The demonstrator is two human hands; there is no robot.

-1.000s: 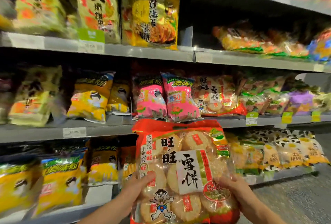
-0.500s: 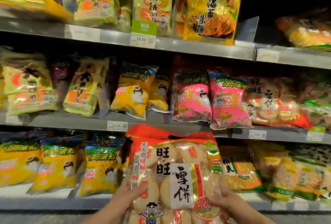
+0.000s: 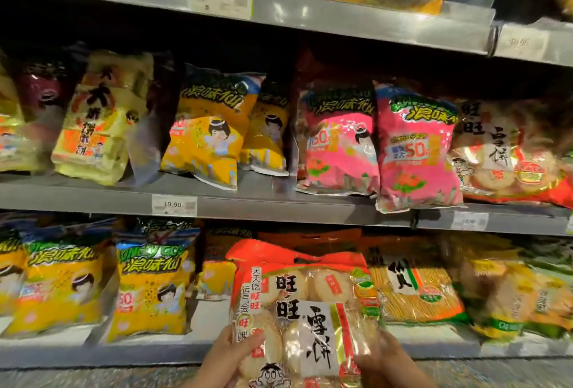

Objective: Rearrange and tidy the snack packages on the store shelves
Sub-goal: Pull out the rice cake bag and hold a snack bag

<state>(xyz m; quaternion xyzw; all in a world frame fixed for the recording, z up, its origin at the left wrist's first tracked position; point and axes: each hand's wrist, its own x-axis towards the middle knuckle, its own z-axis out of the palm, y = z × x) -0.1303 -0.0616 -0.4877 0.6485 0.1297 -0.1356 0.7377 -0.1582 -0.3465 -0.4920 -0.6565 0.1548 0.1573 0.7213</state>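
I hold a large red-topped bag of round rice crackers [image 3: 305, 304] upright in front of the bottom shelf, low in the middle of the view. My left hand [image 3: 228, 356] grips its lower left edge and my right hand [image 3: 387, 356] grips its lower right edge. Its bottom runs out of frame. A matching rice cracker bag [image 3: 508, 158] lies on the middle shelf at the far right. Two pink snack bags [image 3: 415, 152] stand beside it.
The middle shelf [image 3: 279, 201] also carries orange bags [image 3: 210, 133] and yellow bags [image 3: 99, 127]. On the bottom shelf are yellow bags [image 3: 152, 291] at left and an orange cracker pack [image 3: 415, 291] at right. Price tags [image 3: 173, 204] line the shelf edges.
The view has swung left and moved closer to the shelves. The cracker bag has sunk lower in the frame, still held in both hands.
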